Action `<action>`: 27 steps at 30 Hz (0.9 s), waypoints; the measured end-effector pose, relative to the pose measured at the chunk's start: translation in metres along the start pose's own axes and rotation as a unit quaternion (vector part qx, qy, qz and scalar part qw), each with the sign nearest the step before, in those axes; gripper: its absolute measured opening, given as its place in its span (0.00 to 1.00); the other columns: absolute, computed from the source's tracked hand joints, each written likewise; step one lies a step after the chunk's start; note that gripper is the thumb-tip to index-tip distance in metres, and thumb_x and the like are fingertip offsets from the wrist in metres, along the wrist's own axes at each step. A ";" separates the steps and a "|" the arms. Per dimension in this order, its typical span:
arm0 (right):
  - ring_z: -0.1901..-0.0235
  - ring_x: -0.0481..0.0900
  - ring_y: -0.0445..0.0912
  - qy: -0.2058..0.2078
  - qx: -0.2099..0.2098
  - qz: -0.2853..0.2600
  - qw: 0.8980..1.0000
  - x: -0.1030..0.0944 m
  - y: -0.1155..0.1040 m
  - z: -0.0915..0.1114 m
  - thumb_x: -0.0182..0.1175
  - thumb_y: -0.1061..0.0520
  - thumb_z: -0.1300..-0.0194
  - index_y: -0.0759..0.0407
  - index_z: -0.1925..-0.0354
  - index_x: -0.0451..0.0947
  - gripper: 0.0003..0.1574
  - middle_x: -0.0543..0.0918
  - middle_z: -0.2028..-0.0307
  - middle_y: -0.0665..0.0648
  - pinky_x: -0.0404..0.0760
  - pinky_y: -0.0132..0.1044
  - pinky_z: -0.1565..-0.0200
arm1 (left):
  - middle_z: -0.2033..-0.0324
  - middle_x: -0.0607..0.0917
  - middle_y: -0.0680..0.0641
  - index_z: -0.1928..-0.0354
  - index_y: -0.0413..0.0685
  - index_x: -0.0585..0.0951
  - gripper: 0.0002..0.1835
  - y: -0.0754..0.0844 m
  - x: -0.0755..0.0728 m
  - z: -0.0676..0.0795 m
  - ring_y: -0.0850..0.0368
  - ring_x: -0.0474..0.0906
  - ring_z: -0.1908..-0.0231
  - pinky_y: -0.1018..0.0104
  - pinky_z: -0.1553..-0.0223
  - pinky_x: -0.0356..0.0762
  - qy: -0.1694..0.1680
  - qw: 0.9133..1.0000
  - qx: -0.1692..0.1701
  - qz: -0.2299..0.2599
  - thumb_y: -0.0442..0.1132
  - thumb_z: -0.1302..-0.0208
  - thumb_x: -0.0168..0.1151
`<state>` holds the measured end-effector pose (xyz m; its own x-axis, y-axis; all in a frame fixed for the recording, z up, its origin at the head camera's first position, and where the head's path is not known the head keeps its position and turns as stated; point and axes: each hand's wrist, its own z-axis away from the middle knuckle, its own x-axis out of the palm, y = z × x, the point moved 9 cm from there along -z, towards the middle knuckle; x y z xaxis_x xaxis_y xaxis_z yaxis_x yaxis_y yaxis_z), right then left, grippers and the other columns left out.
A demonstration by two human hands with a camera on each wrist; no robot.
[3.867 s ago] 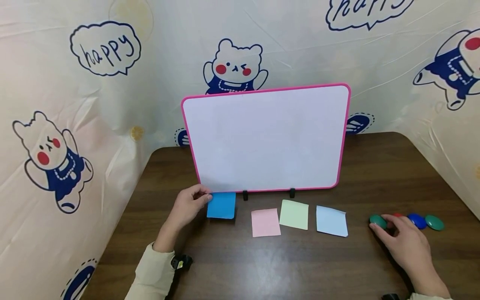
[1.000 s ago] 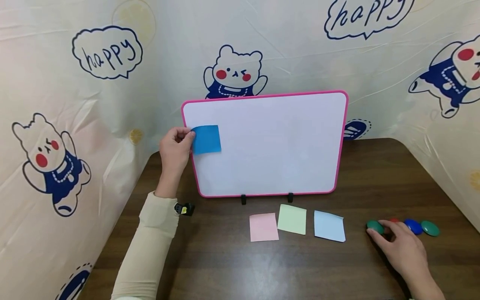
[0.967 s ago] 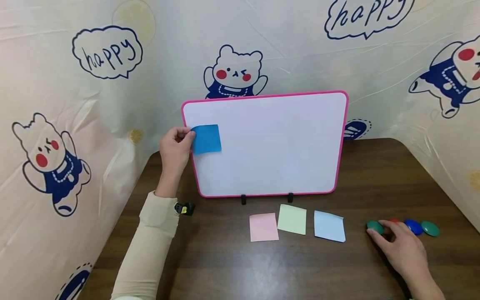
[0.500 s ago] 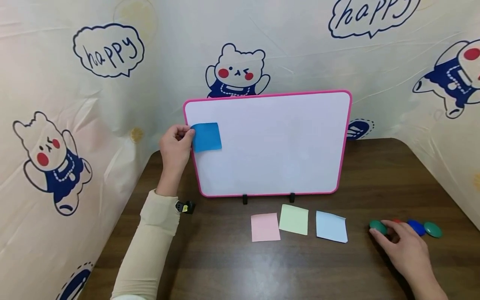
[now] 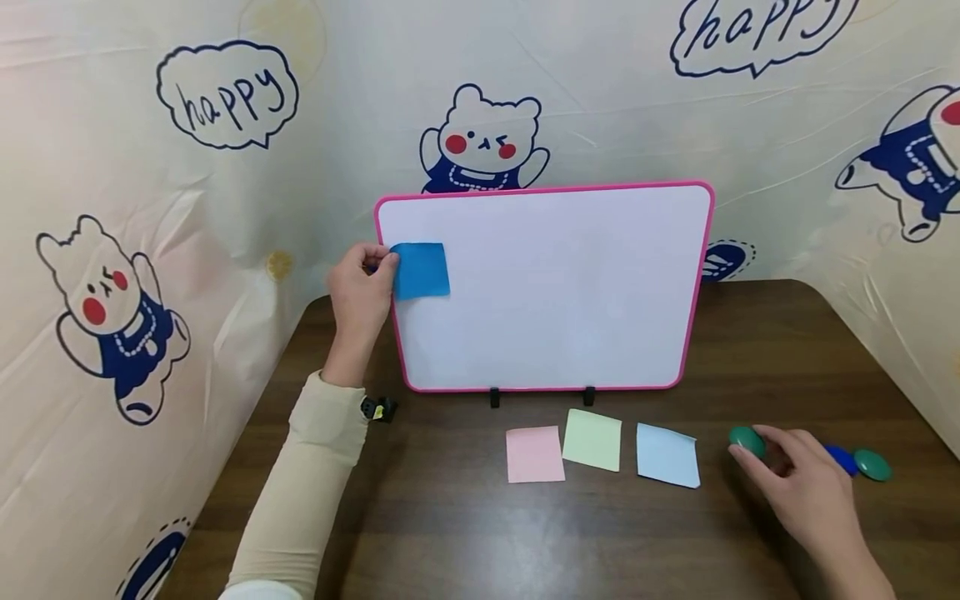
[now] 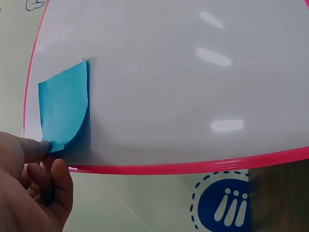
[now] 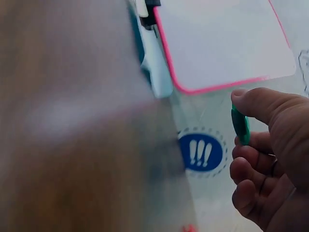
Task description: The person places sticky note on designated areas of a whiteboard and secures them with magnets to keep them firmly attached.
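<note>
A blue sticky note [image 5: 422, 271] lies against the left part of the pink-framed whiteboard [image 5: 555, 292]. My left hand [image 5: 362, 287] pinches its left edge between thumb and fingers; in the left wrist view the note [image 6: 65, 104] curls away from the board on one side. My right hand [image 5: 810, 479] pinches a round green magnet [image 5: 747, 442] by its rim, over the right of the table. In the right wrist view the magnet [image 7: 240, 124] stands edge-on between thumb and fingers. A blue magnet [image 5: 842, 459] and another green magnet [image 5: 872, 465] lie beside that hand.
Pink [image 5: 535, 455], green [image 5: 592, 440] and light blue [image 5: 667, 455] sticky notes lie on the brown table [image 5: 555, 542] before the board. Two black feet hold the board up. A printed curtain [image 5: 600, 108] hangs behind and at the sides.
The left hand has carried the blue sticky note from the table up to the board's left side. The right hand has just lifted the green magnet slightly off the table.
</note>
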<state>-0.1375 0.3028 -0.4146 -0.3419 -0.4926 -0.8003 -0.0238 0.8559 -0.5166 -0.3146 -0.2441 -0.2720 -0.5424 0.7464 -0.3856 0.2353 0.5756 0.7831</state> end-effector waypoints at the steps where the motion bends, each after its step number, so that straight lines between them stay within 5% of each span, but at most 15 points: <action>1: 0.67 0.70 0.47 0.004 -0.008 -0.005 1.000 -0.001 -0.006 -0.002 0.74 0.46 0.40 0.66 0.50 0.82 0.29 0.78 0.63 0.58 0.69 0.26 0.72 | 0.59 0.85 0.43 0.52 0.39 0.83 0.14 0.001 0.000 0.000 0.52 0.77 0.62 0.58 0.58 0.83 -0.001 1.000 -0.001 -0.003 0.44 0.29 0.64; 10: 0.69 0.70 0.43 0.025 -0.082 -0.046 0.995 -0.011 -0.070 -0.025 0.77 0.53 0.43 0.63 0.50 0.83 0.26 0.78 0.62 0.56 0.70 0.19 0.71 | 0.60 0.85 0.41 0.53 0.38 0.83 0.13 0.004 -0.001 0.002 0.49 0.77 0.61 0.53 0.57 0.83 0.001 1.000 0.003 -0.016 0.43 0.28 0.64; 27: 0.70 0.73 0.42 0.027 -0.203 -0.122 0.971 -0.004 -0.172 -0.056 0.78 0.63 0.48 0.62 0.49 0.82 0.27 0.78 0.61 0.52 0.75 0.25 0.71 | 0.60 0.85 0.42 0.53 0.39 0.82 0.15 0.007 -0.004 0.004 0.50 0.78 0.63 0.55 0.58 0.84 0.004 1.000 0.015 -0.012 0.45 0.29 0.65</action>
<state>-0.1849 0.1665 -0.3060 -0.3276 -0.6882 -0.6473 -0.4745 0.7123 -0.5171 -0.3070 -0.2418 -0.2666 -0.5538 0.7299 -0.4006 0.2469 0.6035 0.7582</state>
